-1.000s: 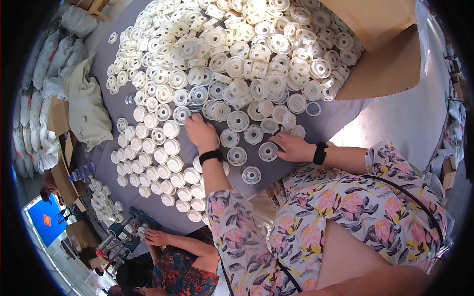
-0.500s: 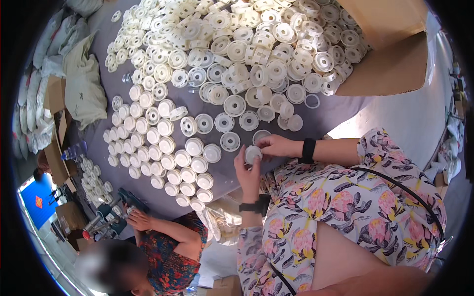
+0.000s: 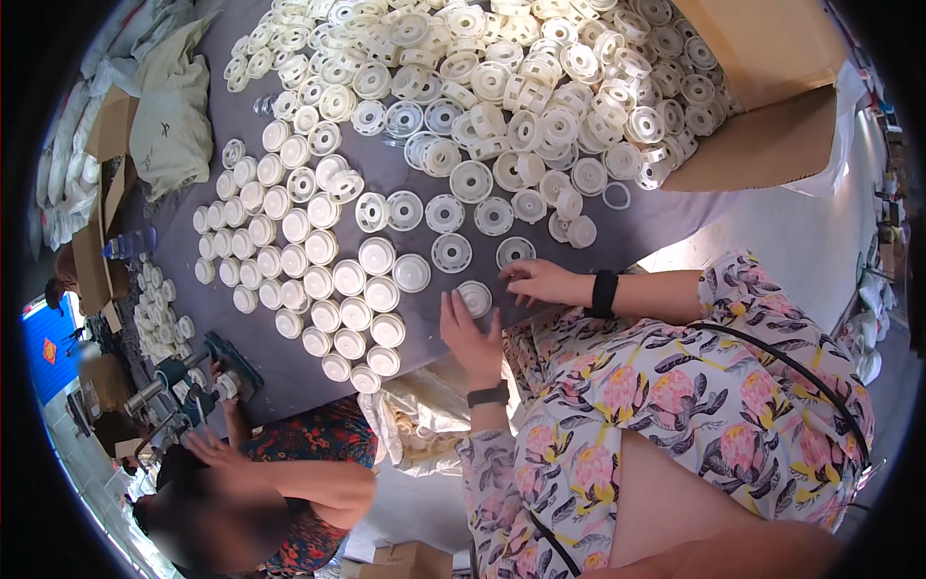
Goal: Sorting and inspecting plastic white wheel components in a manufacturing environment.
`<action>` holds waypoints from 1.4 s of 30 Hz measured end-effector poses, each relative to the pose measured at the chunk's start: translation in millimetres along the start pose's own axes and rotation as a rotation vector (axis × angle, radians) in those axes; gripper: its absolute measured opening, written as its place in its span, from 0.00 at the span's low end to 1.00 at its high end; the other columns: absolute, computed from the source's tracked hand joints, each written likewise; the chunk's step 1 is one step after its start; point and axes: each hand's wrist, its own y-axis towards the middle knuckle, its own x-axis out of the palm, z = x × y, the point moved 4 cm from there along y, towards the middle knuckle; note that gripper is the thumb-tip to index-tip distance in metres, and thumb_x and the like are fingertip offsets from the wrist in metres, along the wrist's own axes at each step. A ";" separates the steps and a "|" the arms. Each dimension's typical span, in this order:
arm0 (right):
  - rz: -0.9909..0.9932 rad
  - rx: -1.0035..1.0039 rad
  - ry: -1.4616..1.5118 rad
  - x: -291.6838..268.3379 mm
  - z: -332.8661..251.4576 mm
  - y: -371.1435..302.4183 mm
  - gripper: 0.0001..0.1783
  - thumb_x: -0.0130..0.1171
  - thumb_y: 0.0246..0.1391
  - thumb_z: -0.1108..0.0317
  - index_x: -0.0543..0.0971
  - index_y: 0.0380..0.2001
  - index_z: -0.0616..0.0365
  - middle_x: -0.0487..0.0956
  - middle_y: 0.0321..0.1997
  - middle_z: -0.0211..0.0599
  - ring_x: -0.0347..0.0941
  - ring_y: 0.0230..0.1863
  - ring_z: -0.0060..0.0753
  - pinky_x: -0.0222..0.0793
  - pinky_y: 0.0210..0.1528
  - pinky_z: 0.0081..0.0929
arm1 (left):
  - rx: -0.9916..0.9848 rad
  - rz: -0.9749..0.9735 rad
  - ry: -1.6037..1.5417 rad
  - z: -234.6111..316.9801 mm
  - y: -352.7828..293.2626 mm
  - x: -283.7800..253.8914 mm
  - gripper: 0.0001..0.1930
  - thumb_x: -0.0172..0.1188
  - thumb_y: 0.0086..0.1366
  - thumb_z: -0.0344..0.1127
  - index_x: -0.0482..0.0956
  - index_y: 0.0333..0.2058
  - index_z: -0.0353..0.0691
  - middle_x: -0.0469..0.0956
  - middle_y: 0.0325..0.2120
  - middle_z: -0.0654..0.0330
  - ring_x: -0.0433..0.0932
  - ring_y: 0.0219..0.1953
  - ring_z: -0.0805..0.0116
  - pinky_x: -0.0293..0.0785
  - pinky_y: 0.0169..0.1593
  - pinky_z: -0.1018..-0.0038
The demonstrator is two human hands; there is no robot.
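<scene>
A white round plastic cap (image 3: 474, 299) lies on the grey table at the near edge, between the thumb and fingers of my left hand (image 3: 471, 338). Those fingers are stretched and spread beside the cap; whether they touch it is hard to tell. To the right, my right hand (image 3: 542, 283) hovers low over the table, fingers apart and holding nothing. Just beyond its fingertips is a white slotted ring (image 3: 516, 253), and another ring (image 3: 451, 253) lies to its left. Left of my left hand, rows of assembled white caps (image 3: 352, 314) stand close together.
A large heap of loose white rings (image 3: 521, 87) covers the far table. An open cardboard box (image 3: 762, 145) stands at far right. At lower left a co-worker's hand (image 3: 214, 449) is by a green hand press (image 3: 231, 365). A clear bag (image 3: 420, 420) hangs at the near edge.
The cap held between both hands is now down on the table by my left hand. My right hand has drawn away to the right. The co-worker's arm has shifted.
</scene>
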 end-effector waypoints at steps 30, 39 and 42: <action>0.217 -0.869 -1.497 158.8 -111.6 102.7 0.43 0.64 0.39 0.54 0.58 0.60 0.40 0.51 0.65 0.44 0.39 0.67 0.59 0.44 0.60 0.63 | -0.677 0.405 0.364 -162.2 17.7 -92.8 0.58 0.71 0.36 0.57 0.45 0.63 0.49 0.38 0.61 0.36 0.40 0.61 0.32 0.40 0.57 0.40; 0.257 -0.909 -1.566 206.5 -139.4 117.9 0.37 0.59 0.44 0.52 0.61 0.58 0.45 0.54 0.64 0.43 0.41 0.66 0.58 0.41 0.60 0.63 | -0.341 0.565 0.022 -140.9 -12.0 -183.8 0.35 0.64 0.52 0.43 0.60 0.55 0.36 0.54 0.57 0.40 0.53 0.60 0.44 0.47 0.61 0.51; 0.225 -0.941 -1.472 201.6 -134.4 97.3 0.37 0.57 0.46 0.56 0.57 0.60 0.46 0.53 0.64 0.44 0.41 0.66 0.56 0.38 0.62 0.58 | -0.516 0.946 -0.122 -201.2 -129.6 -161.9 0.23 0.57 0.58 0.36 0.65 0.51 0.34 0.62 0.53 0.43 0.59 0.56 0.49 0.54 0.58 0.56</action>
